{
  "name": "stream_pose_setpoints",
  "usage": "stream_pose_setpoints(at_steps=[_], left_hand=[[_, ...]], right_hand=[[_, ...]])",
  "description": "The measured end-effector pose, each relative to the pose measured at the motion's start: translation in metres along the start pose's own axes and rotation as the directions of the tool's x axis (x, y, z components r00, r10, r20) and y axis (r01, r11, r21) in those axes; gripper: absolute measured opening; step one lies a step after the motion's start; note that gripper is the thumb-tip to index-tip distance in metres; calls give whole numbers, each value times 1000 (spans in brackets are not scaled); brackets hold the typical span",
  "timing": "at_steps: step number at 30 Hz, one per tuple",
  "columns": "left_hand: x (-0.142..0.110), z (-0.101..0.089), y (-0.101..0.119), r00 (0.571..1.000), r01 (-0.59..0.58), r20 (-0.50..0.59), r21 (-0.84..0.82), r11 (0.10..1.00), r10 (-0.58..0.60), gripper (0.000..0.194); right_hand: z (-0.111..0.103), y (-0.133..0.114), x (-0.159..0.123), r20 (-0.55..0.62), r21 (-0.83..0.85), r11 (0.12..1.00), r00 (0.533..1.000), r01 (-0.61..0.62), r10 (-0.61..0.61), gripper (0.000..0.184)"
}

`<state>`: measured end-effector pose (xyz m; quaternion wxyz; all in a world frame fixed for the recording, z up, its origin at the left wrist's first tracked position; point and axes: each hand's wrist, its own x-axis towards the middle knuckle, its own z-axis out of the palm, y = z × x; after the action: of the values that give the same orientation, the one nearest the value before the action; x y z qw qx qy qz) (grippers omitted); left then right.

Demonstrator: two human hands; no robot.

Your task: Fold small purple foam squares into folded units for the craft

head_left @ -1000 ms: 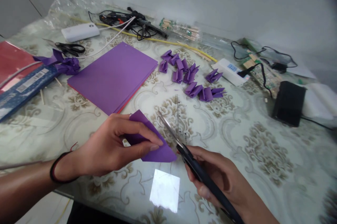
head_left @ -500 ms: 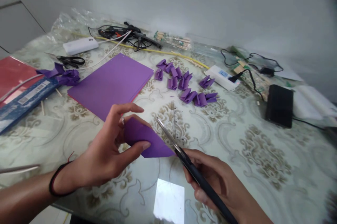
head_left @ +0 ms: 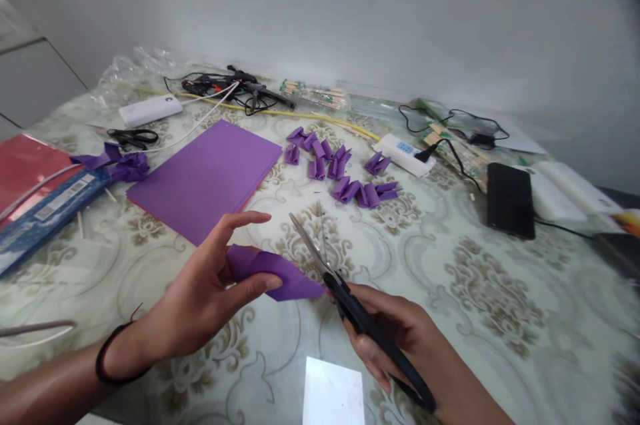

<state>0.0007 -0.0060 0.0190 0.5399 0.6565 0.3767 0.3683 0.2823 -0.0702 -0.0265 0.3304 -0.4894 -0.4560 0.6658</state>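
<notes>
My left hand point(head_left: 210, 295) pinches a small piece of purple paper point(head_left: 287, 282) between thumb and fingers, its index finger stretched out above. Black-handled scissors point(head_left: 367, 322) are in my right hand point(head_left: 395, 338), the metal blades pointing up and away to the left. The right tip of the purple piece lies close to the scissors' pivot; whether they touch I cannot tell. Beyond the hands, a stack of purple sheets point(head_left: 210, 175) rests on the patterned table, with red showing at its edge. Several folded purple paper pieces point(head_left: 340, 165) stand to the right of the stack.
At left lie crumpled purple paper point(head_left: 127, 165), a blue package point(head_left: 55, 212), a red sheet point(head_left: 30, 158) and other scissors point(head_left: 133, 138). A white power bank point(head_left: 150, 110) and black cables point(head_left: 240, 88) sit at the back. To the right are a power strip point(head_left: 405, 153) and a black phone point(head_left: 510, 200).
The scissors have tilted a little in my right hand, and more of their handle shows. My left hand still holds the purple piece. The whole view has shifted slightly.
</notes>
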Motion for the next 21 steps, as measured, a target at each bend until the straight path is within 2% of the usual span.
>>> stream_pose_setpoints(at_steps=[3, 5, 8, 10, 12, 15, 16, 18, 21], left_hand=[[2, -1, 4, 999, -23, -32, -37, 999, 22, 23], [2, -2, 6, 996, -85, 3, 10, 996, 85, 5], [1, -6, 6, 969, -243, 73, 76, 967, 237, 13], [-1, -8, 3, 950, -305, 106, 110, 946, 293, 20], [-3, -8, 0, 950, -301, 132, 130, 945, 284, 25], [-3, -6, -5, 954, -286, 130, 110, 952, 271, 24], [-2, -5, -6, 955, -284, 123, 101, 954, 271, 22], [0, -3, -7, 954, -286, 115, 97, 953, 275, 20], [0, -2, -5, 951, -296, 142, 146, 944, 276, 23]], right_hand=[[1, -4, -1, -103, -13, 999, 994, 38, -39, 70], [3, -10, -1, -170, -40, 998, 984, 50, -56, 67], [4, -20, 1, -214, -100, 994, 975, 39, -60, 59], [1, -24, 4, -267, -228, 973, 958, 38, -100, 54], [-5, -24, 8, -328, -416, 909, 927, 33, -183, 49], [-18, -18, 17, -358, -674, 738, 865, 20, -351, 44], [-22, -16, 20, -351, -723, 690, 845, 28, -403, 43], [-29, -12, 26, -329, -774, 632, 834, 31, -443, 44], [-36, -7, 31, -324, -817, 577, 836, -11, -443, 45]])
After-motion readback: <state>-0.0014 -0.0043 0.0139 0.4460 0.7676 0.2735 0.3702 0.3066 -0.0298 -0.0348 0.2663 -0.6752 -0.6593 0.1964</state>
